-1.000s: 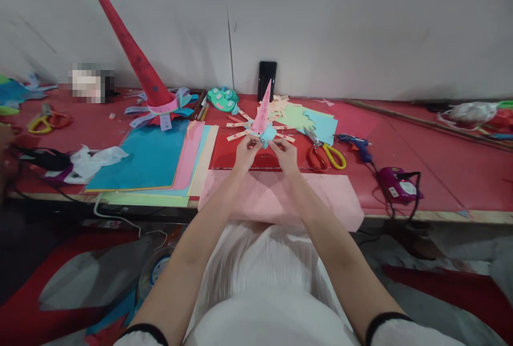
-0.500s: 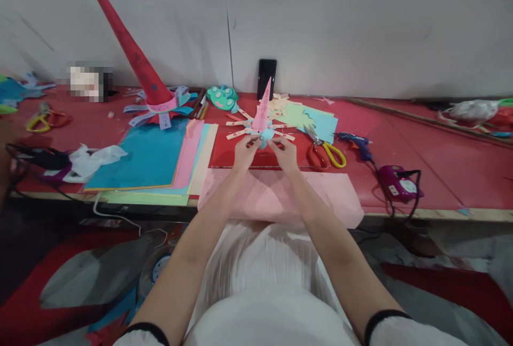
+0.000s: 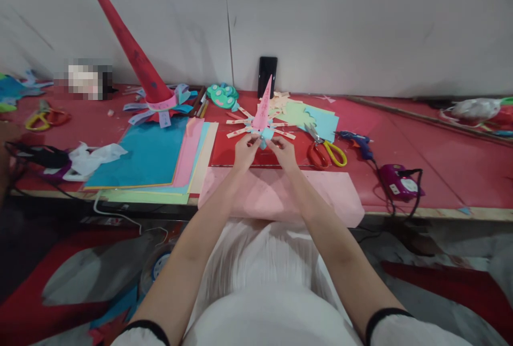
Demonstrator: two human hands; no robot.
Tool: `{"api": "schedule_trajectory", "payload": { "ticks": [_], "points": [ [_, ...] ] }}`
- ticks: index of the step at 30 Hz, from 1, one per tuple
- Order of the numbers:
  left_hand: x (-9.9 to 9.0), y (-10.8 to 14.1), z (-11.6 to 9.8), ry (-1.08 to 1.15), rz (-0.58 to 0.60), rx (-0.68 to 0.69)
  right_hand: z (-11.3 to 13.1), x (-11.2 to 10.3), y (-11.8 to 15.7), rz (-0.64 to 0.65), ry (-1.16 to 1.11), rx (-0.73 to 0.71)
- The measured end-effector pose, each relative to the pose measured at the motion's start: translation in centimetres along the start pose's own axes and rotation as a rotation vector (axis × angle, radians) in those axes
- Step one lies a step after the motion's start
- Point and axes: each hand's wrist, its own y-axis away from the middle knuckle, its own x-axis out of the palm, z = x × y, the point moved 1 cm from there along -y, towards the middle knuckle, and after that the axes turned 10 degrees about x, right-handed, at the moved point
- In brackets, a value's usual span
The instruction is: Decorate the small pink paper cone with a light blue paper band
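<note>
Both hands meet at the near side of a small paper craft, a pink paper cone [image 3: 263, 110] standing upright amid cream paper strips [image 3: 239, 132] that spread outward. My left hand [image 3: 246, 149] pinches the left edge of a light blue paper piece [image 3: 266, 135] at the cone's base. From the other side, my right hand [image 3: 282, 150] pinches the same piece with thumb and fingers. Under the hands lies a shiny red sheet [image 3: 226, 154]. A pair of scissors [image 3: 324, 149] with red and yellow handles rests right of my right hand.
To the left stand a tall red paper cone [image 3: 132, 41] and stacked coloured paper [image 3: 138, 156]. A phone [image 3: 266, 76] leans on the wall. A blue glue gun [image 3: 358, 143] and a purple power socket [image 3: 401, 183] lie right. Pink paper [image 3: 280, 191] overhangs the table's front edge.
The light blue piece between my fingertips looks slightly lifted and turned. My hands have barely moved; the whole view has shifted a little.
</note>
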Motion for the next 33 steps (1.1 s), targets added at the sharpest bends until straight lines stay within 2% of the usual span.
{"api": "schedule_trajectory", "payload": {
  "ticks": [5, 12, 23, 33],
  "points": [
    [0.01, 0.04, 0.05, 0.018, 0.003, 0.005, 0.1, -0.05, 0.08, 0.004, 0.016, -0.037],
    [0.08, 0.04, -0.07, 0.013, 0.006, -0.002, 0.5, 0.05, 0.3, 0.067, -0.017, -0.005],
    [0.0, 0.01, -0.21, -0.003, -0.012, -0.004, 0.72, 0.2, 0.57, 0.079, 0.032, 0.019],
    [-0.25, -0.2, 0.02, -0.028, -0.059, -0.069, 0.53, 0.58, 0.7, 0.095, 0.055, -0.002]
  ]
}}
